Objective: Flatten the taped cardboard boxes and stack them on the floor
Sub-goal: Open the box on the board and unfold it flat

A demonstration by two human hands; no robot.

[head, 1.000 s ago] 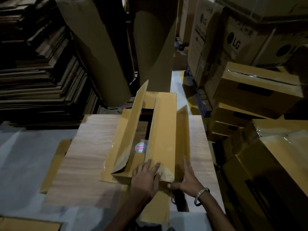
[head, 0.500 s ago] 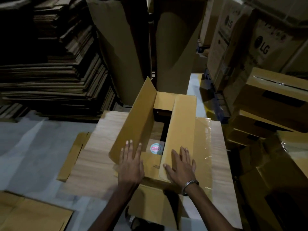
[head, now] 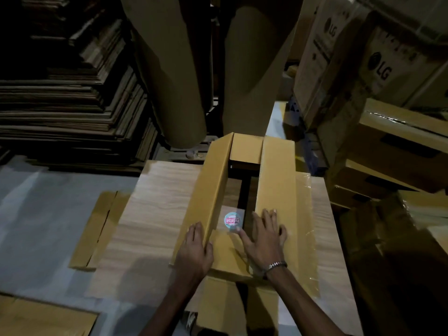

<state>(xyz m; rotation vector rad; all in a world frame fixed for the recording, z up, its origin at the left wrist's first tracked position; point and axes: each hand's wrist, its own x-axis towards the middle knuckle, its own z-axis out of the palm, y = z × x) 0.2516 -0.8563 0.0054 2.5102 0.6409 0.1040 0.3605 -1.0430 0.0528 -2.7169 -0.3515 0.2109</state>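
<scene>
A yellow-brown cardboard box lies opened on a wood-grain table, its long flaps spread. A round pink and blue sticker shows inside near the front. My left hand presses on the near end of the left flap, thumb over its edge. Fingers spread, my right hand lies flat on the right flap, with a metal bracelet on that wrist. A strip of clear tape shines along the box's right side.
Flattened cardboard lies on the grey floor left of the table and at the lower left. A tall pile of flat boxes fills the back left. Two big brown paper rolls stand behind. Closed boxes crowd the right.
The left flap has come down from nearly upright toward flat. Both hands have shifted outward onto the two long flaps. The camera has moved slightly forward.
</scene>
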